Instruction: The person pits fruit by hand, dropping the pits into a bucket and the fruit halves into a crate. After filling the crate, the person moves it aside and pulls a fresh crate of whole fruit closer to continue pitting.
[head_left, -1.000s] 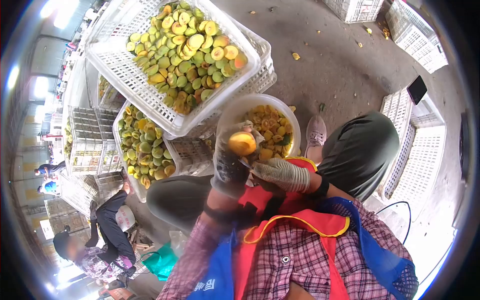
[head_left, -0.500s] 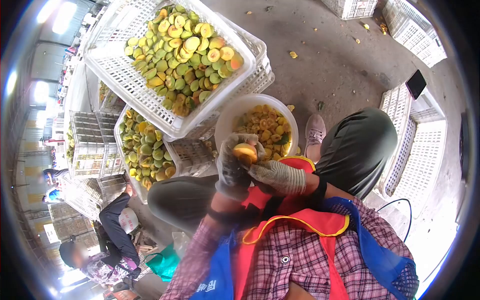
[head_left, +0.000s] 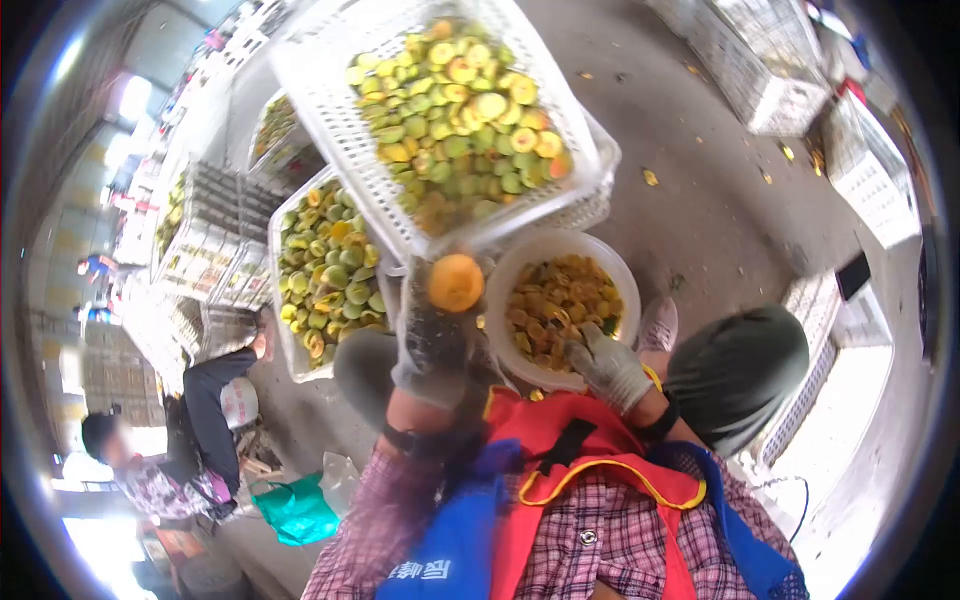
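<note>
My left hand point(head_left: 435, 320), in a grey-white glove and blurred, holds an orange-yellow fruit piece point(head_left: 456, 283) beside the near edge of the large white crate point(head_left: 390, 205). That crate carries many halved green and yellow fruits point(head_left: 455, 120). Over the near rim of the round white bucket point(head_left: 628, 290) is my right hand point(head_left: 612, 372), gloved too, its fingers pointing at the small yellow-brown pieces point(head_left: 560, 305) inside. Whether those fingers hold anything is hard to make out.
A lower crate point(head_left: 280, 270) of fruit stands left of the stack. Further left sits another person point(head_left: 175, 455), near a green bag point(head_left: 300, 508). White crates point(head_left: 870, 175) stand at the right, with a black phone point(head_left: 853, 276) on one.
My hands have come apart: the left has risen toward the large crate with the fruit piece, and the right has moved to the bucket. The view has shifted, too.
</note>
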